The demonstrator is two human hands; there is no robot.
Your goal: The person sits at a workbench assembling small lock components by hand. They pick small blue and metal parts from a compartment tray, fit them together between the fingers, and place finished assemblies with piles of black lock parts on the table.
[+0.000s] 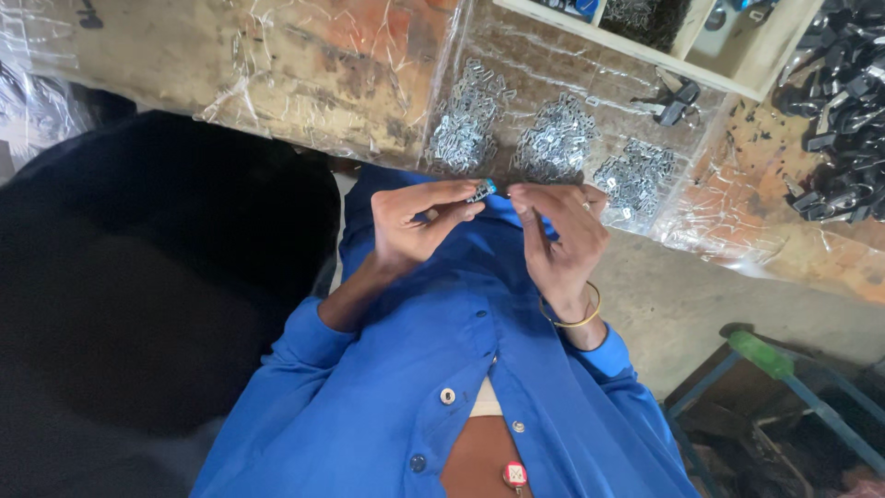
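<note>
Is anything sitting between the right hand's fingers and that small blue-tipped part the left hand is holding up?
Nothing visible. The left hand pinches the small blue-tipped part at its fingertips, and the right hand has its fingers right beside it, with only a narrow open gap. The piles of metal clips lie beyond on the plastic-covered bench.

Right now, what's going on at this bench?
A person in a blue shirt holds a small dark part with a blue tip pinched in the fingers of the left hand. The right hand, with a gold bangle on its wrist, meets it from the other side. Just beyond the hands, three heaps of small silvery metal clips lie on the plastic-covered bench, with dark parts piled at the far right.
</note>
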